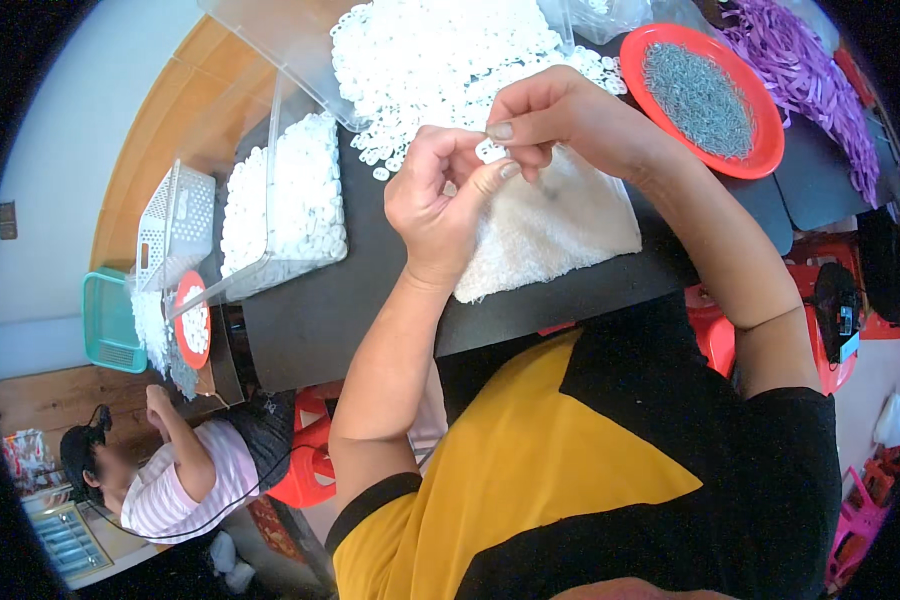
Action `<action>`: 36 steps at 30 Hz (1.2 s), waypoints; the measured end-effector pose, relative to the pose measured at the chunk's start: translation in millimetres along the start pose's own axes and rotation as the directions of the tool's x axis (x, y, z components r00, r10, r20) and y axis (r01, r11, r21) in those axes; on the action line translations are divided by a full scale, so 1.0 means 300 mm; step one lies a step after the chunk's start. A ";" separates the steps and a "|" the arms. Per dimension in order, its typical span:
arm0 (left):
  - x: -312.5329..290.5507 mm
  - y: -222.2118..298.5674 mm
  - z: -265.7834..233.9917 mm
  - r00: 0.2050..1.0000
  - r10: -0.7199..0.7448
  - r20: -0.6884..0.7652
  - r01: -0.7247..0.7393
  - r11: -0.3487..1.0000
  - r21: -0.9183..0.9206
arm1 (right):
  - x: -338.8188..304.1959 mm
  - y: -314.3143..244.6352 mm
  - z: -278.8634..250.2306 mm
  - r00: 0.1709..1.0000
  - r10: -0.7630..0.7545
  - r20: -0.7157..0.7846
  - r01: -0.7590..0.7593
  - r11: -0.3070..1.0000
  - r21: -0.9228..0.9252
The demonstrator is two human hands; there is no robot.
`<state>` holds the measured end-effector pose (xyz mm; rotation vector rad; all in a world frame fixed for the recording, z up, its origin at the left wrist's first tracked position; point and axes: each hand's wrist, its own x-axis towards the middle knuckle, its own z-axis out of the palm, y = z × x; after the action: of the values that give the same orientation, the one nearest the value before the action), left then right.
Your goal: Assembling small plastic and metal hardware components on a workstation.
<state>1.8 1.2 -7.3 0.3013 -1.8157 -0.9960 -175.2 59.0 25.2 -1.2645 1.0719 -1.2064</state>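
Note:
Between the thumb and fingers of my left hand (438, 200) is a small white oval plastic piece (490, 151) with little holes. My right hand (565, 115) meets it from the other side, thumb and fingertips pinched together at its edge. Whatever those right fingertips grip is too small to make out. Both hands are raised over a cream cloth (550, 230) that lies on the dark table (310, 340). Just beyond them spreads a large heap of similar white pieces (440, 60).
A red plate of thin metal pins (698, 100) stands at right, beside purple ribbon strips (810, 80). At left are a clear bin of white pieces (285, 195), a white perforated basket (175, 215) and a green basket (110, 320). Another person (185, 460) sits at lower left.

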 end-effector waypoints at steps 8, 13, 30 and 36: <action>0.004 0.003 -0.001 1.000 -0.027 0.005 0.027 0.995 0.100 | -0.008 -0.015 0.016 1.000 0.024 -0.015 -0.024 0.998 -0.064; -0.001 0.007 -0.003 0.998 -0.057 -0.007 0.057 0.984 0.170 | -0.020 -0.010 0.053 0.991 0.061 -0.121 -0.071 0.994 -0.084; 0.143 0.308 -0.237 0.883 0.003 -0.470 0.099 0.977 0.191 | 0.003 -0.018 -0.018 0.969 -0.062 -0.237 0.054 0.998 -0.038; 0.216 0.199 -0.550 0.961 0.089 -0.262 0.163 0.581 0.797 | -0.096 -0.158 -0.005 0.868 -0.427 0.252 0.393 0.903 0.175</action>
<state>126.2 -81.6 105.5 1.0038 -1.8954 -0.0295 -181.9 90.2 70.4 -1.5678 0.5214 -1.3269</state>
